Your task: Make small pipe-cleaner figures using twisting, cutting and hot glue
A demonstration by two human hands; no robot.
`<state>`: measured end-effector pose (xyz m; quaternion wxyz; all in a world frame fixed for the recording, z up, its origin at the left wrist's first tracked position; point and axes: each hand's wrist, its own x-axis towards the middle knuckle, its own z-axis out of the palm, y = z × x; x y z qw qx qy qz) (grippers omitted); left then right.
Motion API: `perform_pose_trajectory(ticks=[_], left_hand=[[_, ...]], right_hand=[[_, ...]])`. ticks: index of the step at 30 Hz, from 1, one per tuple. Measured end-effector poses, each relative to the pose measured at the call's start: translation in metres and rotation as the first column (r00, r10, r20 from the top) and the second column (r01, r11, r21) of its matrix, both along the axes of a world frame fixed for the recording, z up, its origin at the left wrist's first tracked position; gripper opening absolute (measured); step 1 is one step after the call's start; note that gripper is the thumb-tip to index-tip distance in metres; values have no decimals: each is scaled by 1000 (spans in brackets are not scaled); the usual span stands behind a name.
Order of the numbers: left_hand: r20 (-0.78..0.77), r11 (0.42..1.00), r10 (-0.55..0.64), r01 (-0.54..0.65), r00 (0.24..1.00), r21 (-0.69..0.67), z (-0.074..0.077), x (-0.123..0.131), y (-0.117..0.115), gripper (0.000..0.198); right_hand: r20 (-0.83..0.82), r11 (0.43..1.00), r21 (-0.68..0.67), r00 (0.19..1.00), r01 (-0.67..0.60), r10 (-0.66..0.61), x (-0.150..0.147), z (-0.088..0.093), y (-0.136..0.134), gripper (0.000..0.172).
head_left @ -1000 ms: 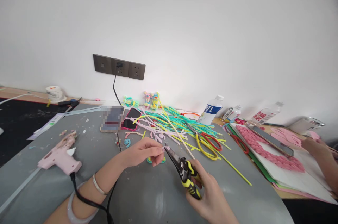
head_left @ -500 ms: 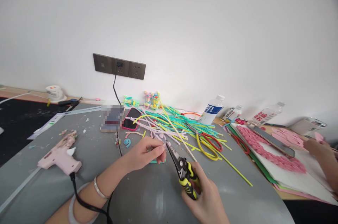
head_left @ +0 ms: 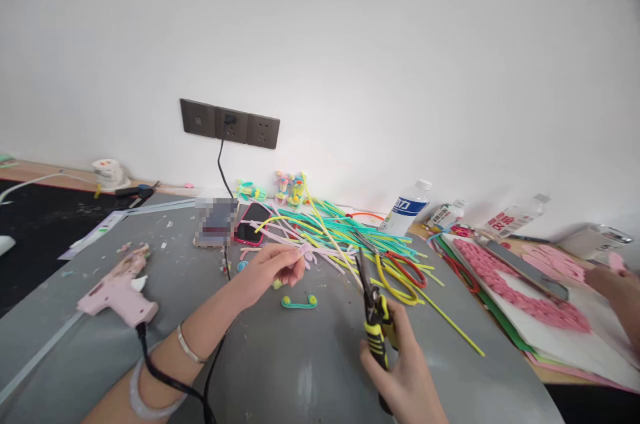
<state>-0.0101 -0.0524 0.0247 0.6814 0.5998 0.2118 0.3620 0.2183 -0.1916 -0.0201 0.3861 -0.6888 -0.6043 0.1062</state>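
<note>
My left hand (head_left: 277,269) is closed in a pinch, with a small lilac pipe-cleaner piece (head_left: 304,249) at the fingertips. Other lilac bits lie just behind it, so its outline is hard to separate. Wrapped round the yellow-and-black handles of long-nose pliers (head_left: 373,314), my right hand (head_left: 407,364) keeps the jaws pointing up and away, apart from the left hand. On the grey table between them lies a short teal pipe-cleaner piece with yellow-green coiled ends (head_left: 299,304). A blue coil (head_left: 243,265) is partly behind my left hand.
Teal, yellow and lilac pipe cleaners (head_left: 345,231) spread behind my hands, with scissors (head_left: 400,277) among them. A pink glue gun (head_left: 120,291) lies left; its black cord passes my left forearm. A bottle (head_left: 407,207) stands behind. Another person's hand (head_left: 613,284) is at right.
The pliers have moved right, away from my left hand, and tilted more upright. My left hand has shifted slightly left and up, uncovering the teal piece with coiled ends.
</note>
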Motion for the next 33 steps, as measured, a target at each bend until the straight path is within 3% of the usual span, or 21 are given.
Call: perform_pose_trajectory(ticks=[5, 8, 11, 16, 20, 23, 26, 27, 29, 31, 33], left_hand=[[188, 952, -167, 208, 968, -226, 3, -1, 0, 41], [254, 921, -214, 281, 943, -269, 5, -1, -2, 41], [271, 912, -240, 312, 932, -267, 6, 0, -2, 42], [211, 932, -242, 287, 947, -223, 5, 1, -1, 43], [119, 978, -155, 169, 981, -124, 0, 2, -2, 43], [-4, 997, -73, 73, 997, -20, -4, 3, -1, 42], [-146, 994, -30, 45, 989, 102, -7, 3, 0, 44], [-192, 988, -20, 49, 981, 146, -8, 3, 0, 44], [-279, 971, 9, 57, 960, 230, -9, 3, 1, 44], [-339, 953, 58, 50, 939, 300, -11, 4, 3, 42], [-357, 936, 104, 30, 928, 352, -13, 4, 5, 41]], right_hand=[[161, 992, -118, 986, 54, -35, 37, -10, 10, 52], [315, 980, -168, 948, 108, -50, 46, -22, 19, 53], [380, 987, -116, 923, 110, -58, 52, -30, 30, 53], [414, 987, -83, 906, 136, -90, 66, -37, 53, 57], [394, 994, -10, 914, 107, -95, 66, -39, 65, 55], [373, 986, 147, 919, 79, -129, 55, -31, 68, 40], [323, 962, 266, 934, 69, -156, 40, -11, 68, 33], [277, 963, 268, 955, 32, -109, 34, -3, 68, 32], [113, 968, 211, 987, -136, 114, 20, 12, 72, 35], [-91, 926, 163, 929, -341, 358, 4, 24, 82, 46], [-184, 878, 177, 862, -444, 473, -14, 28, 100, 49]])
